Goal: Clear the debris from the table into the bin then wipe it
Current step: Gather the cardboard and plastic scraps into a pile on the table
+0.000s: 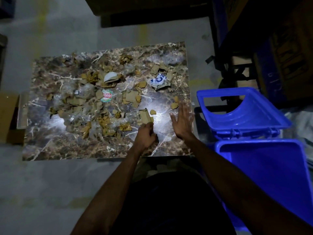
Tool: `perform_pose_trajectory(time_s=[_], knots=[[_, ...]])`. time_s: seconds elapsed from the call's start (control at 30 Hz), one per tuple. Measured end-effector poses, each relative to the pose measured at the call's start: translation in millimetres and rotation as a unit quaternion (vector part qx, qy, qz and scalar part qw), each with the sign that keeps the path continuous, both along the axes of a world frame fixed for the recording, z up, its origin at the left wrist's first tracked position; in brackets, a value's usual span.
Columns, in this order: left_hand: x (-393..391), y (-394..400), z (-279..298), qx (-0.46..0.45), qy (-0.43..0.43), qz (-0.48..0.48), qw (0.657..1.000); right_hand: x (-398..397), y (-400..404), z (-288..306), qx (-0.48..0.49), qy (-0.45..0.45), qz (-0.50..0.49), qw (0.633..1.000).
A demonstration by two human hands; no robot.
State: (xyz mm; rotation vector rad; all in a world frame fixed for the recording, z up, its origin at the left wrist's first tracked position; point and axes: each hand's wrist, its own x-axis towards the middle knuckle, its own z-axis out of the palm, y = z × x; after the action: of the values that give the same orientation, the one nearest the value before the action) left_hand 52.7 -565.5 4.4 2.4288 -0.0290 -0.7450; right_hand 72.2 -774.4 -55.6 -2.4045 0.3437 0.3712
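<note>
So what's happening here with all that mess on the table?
A person is clearing a marble-patterned table littered with torn cardboard scraps, clear plastic and crumpled wrappers. Their left hand grips a piece of cardboard near the front edge, while the right hand is open, fingers spread, over the table's right side. A blue bin stands open beside the table on the right, lid flipped back. Most of the debris is still on the table, so wiping hasn't begun.

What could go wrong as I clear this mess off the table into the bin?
The bin sits beside the table's right edge, so small cardboard scraps swept that way could drop to the floor. The clear plastic wrap blends into the marble pattern in this dim light and may get missed. Your left hand grips only one cardboard piece, so clearing could be slow.
</note>
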Motion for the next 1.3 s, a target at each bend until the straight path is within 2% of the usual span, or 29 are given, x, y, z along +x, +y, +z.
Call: perform_pose_trajectory(time_s=[0.1,0.23,0.37,0.53,0.73,0.87,0.97,1.03,1.1,1.23,1.3], knots=[[6.0,-7.3,6.9,0.004,-0.017,-0.017,1.000,-2.0,22.3,-4.4,-0.005,-0.002,0.057,0.998],[24.9,-2.6,3.2,0.003,-0.033,0.015,0.999,-24.3,36.3,-6.5,0.019,-0.002,0.118,0.993],[53.4,4.5,10.8,-0.003,-0.022,0.030,0.999,-23.3,14.3,7.8,0.128,-0.043,0.040,0.990],[80.0,13.2,2.0,-0.009,-0.029,0.016,0.999,36.9,-6.9,8.6,0.092,-0.025,-0.019,0.995],[105.3,15.8,-12.6,-0.010,-0.046,-0.001,0.999,65.9,38.6,-3.6,0.019,0.005,0.030,0.999],[126.5,8.3,-13.3,0.013,-0.063,-0.061,0.996,46.5,49.3,-7.8,0.068,-0.019,0.059,0.996],[137.6,5.4,-16.8,0.050,-0.058,-0.123,0.989,55.7,32.2,8.8,0.117,-0.022,0.011,0.993],[140.7,4.0,-19.9,0.078,-0.047,-0.140,0.986,73.8,16.6,15.1,0.115,-0.065,-0.024,0.991],[141.8,-0.5,-18.6,0.106,-0.033,-0.147,0.983,100.3,10.6,18.6,0.098,-0.062,-0.035,0.993],[138.3,-12.2,-14.8,0.159,-0.031,-0.149,0.975,137.7,30.7,18.0,0.047,-0.032,0.055,0.997],[137.7,-13.8,-15.2,0.165,-0.043,-0.153,0.973,135.4,47.5,13.0,0.057,-0.015,0.093,0.994]])
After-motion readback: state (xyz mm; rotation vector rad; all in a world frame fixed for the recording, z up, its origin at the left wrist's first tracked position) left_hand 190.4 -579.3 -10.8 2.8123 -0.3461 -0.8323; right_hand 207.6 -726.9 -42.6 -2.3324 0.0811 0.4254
